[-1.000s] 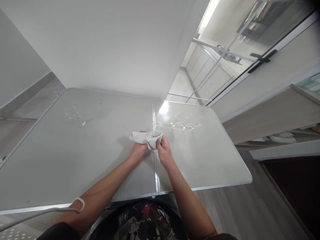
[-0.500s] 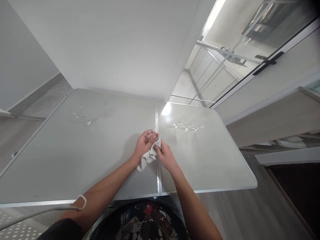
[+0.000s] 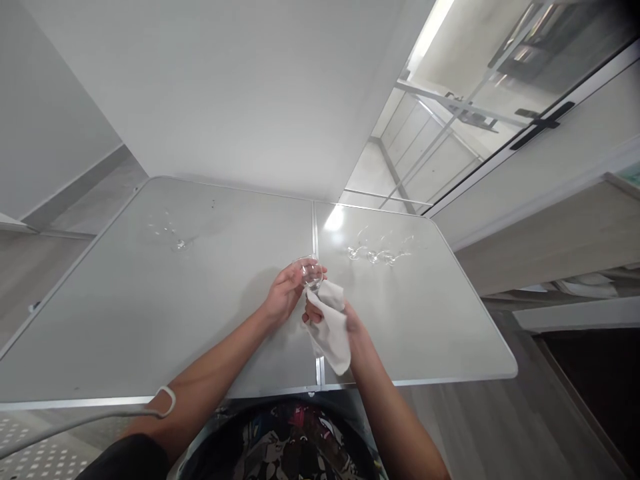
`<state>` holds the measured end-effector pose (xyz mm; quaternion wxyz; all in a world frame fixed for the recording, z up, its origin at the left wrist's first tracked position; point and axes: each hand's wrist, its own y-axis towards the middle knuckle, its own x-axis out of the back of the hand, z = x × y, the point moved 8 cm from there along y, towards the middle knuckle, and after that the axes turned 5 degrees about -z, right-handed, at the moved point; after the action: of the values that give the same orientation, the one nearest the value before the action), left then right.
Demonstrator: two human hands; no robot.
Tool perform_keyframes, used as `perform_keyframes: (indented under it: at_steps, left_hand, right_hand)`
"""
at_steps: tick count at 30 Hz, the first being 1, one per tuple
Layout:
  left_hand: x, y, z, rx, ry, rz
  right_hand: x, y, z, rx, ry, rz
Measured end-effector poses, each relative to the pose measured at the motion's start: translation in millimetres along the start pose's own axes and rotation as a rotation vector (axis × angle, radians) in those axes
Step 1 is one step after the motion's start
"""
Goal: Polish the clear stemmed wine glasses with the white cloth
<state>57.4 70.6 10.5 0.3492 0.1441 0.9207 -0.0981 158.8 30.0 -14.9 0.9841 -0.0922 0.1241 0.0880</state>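
My left hand (image 3: 284,291) is wrapped round the bowl of a clear stemmed glass (image 3: 311,272) above the table's middle seam. A white cloth (image 3: 333,331) hangs from my right hand (image 3: 315,312), whose fingers are closed on it just below the bowl. The cloth touches the lower part of the glass and hides its stem and foot. To the right, three clear stemmed glasses (image 3: 373,256) stand in a group on the table. One more clear glass (image 3: 179,244) stands alone on the far left.
The pale folding table (image 3: 225,287) has a metal seam and rim. A white wall (image 3: 240,93) rises behind it. At the lower left, a white cable (image 3: 115,413) loops over my left forearm. A glazed door (image 3: 530,127) stands to the right.
The right hand has drawn down with the cloth, which now hangs loose on the right side. The glass bowl has come into clearer view in my left hand.
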Motion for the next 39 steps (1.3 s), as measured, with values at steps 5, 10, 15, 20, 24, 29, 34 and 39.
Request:
perform_keyframes:
  at_steps: [5, 10, 15, 20, 24, 29, 34, 39]
  left_hand:
    - [2.0, 0.6, 5.5, -0.095, 0.091, -0.018]
    - [-5.8, -3.7, 2.5, -0.191, 0.231, 0.043]
    - [-11.0, -5.0, -9.6, -0.257, 0.27, 0.093]
    - [-10.1, -7.3, -18.4, -0.413, 0.271, 0.111]
    - [-10.0, -9.5, -11.8, -0.46, 0.326, 0.135]
    - [-14.2, -15.8, -1.4, -0.543, 0.518, 0.16]
    - [-12.9, -17.9, 3.4, -0.538, 0.528, 0.131]
    - [-25.0, -22.7, 0.2, -0.584, 0.62, 0.236]
  right_hand:
    - [12.0, -2.0, 15.3, 0.107, -0.423, -0.114]
    - [15.8, -20.3, 35.8, 0.448, -0.862, -0.42]
    - [73.7, -38.5, 13.7, 0.299, -0.226, -0.904]
    - [59.8, -19.3, -6.0, 0.097, 0.321, -0.682]
    - [26.6, -9.4, -6.5, 0.05, 0.382, -0.453]
    - [42.2, -13.8, -13.2, 0.102, 0.221, -0.669]
    - [57.3, -23.9, -12.0, 0.159, 0.098, -0.836]
    - [37.4, -7.5, -11.6, 0.118, 0.222, -0.567]
